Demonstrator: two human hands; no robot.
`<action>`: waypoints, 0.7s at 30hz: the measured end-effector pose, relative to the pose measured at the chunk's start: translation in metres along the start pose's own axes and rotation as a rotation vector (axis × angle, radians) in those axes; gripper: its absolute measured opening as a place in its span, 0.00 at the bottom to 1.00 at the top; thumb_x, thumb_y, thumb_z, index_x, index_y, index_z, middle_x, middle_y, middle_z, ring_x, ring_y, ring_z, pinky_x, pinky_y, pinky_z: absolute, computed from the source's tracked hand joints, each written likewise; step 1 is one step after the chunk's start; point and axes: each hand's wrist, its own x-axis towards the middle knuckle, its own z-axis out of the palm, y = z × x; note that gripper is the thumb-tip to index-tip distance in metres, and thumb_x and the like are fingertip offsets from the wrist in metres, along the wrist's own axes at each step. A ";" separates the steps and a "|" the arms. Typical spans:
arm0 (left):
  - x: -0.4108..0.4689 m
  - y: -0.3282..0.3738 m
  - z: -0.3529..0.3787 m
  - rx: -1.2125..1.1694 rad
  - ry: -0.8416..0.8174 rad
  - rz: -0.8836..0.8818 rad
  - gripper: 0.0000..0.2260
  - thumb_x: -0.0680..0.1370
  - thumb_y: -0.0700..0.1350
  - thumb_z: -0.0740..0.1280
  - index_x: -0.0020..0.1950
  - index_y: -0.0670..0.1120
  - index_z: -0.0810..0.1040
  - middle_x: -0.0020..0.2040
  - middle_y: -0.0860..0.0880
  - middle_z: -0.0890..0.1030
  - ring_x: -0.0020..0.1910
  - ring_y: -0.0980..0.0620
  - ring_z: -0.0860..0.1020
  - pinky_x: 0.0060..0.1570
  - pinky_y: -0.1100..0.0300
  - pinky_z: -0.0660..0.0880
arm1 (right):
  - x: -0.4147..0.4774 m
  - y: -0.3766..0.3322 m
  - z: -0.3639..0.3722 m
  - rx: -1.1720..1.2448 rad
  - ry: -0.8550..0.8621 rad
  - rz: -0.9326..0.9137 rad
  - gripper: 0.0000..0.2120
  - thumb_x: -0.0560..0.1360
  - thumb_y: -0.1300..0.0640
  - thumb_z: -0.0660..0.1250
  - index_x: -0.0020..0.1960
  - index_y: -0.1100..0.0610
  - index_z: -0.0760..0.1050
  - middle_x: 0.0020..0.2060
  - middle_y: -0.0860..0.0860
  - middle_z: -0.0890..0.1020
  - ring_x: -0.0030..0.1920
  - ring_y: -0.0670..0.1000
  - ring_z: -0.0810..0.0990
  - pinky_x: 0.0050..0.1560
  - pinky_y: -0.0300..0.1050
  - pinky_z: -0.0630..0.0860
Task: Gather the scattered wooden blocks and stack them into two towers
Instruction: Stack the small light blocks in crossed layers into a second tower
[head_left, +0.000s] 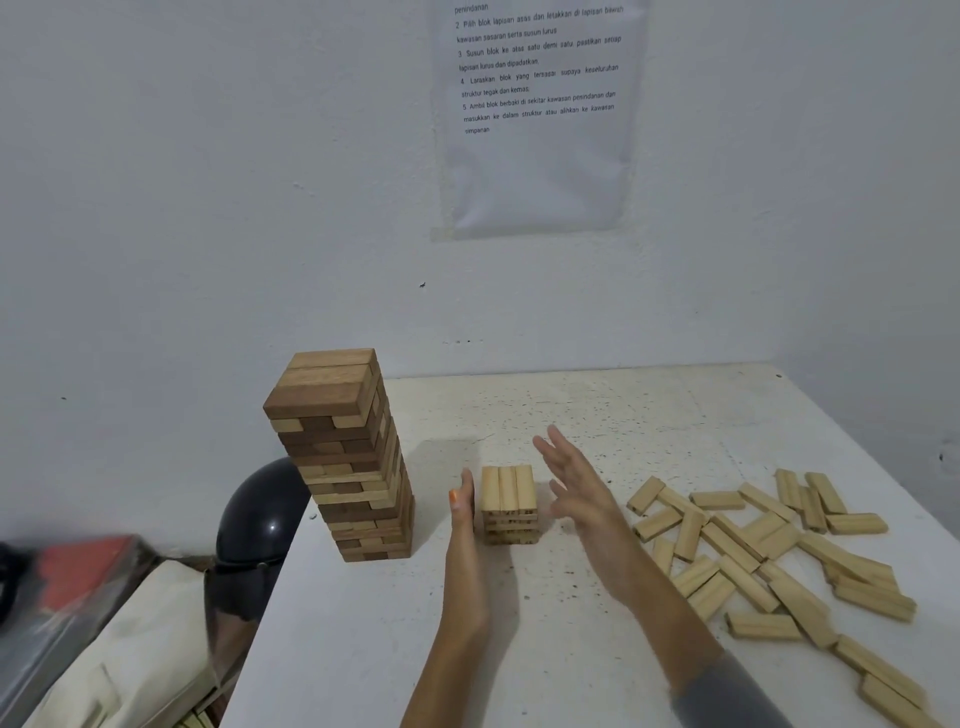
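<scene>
The left grip (462, 506) is flat, fingers straight, set edge-on just beside the left face of the short pale tower (509, 506). The right grip (576, 483) is wide, fingers spread, holding nothing, near the tower's right side. The tall mixed-wood tower (343, 457) stands further left on the white table (519, 649), and loose blocks (769, 551) lie scattered to the right.
</scene>
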 end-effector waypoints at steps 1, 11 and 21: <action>-0.001 -0.001 0.000 -0.026 0.011 -0.006 0.31 0.72 0.74 0.55 0.73 0.65 0.63 0.75 0.61 0.60 0.74 0.61 0.58 0.74 0.54 0.52 | 0.002 -0.001 -0.007 -0.103 -0.080 -0.007 0.42 0.65 0.55 0.71 0.74 0.39 0.58 0.71 0.37 0.67 0.73 0.41 0.61 0.74 0.50 0.56; -0.015 0.003 0.009 -0.097 0.006 0.024 0.17 0.83 0.53 0.44 0.71 0.63 0.59 0.57 0.73 0.62 0.44 0.86 0.67 0.53 0.73 0.64 | 0.018 -0.011 -0.017 -0.399 -0.181 -0.093 0.44 0.66 0.53 0.80 0.74 0.40 0.60 0.63 0.38 0.77 0.69 0.38 0.68 0.75 0.49 0.58; -0.018 0.005 0.011 -0.094 -0.016 0.069 0.17 0.84 0.50 0.43 0.72 0.59 0.59 0.59 0.71 0.65 0.44 0.88 0.65 0.41 0.85 0.66 | 0.023 -0.011 -0.018 -0.390 -0.161 -0.092 0.41 0.65 0.55 0.80 0.71 0.40 0.64 0.60 0.41 0.80 0.68 0.40 0.70 0.75 0.50 0.59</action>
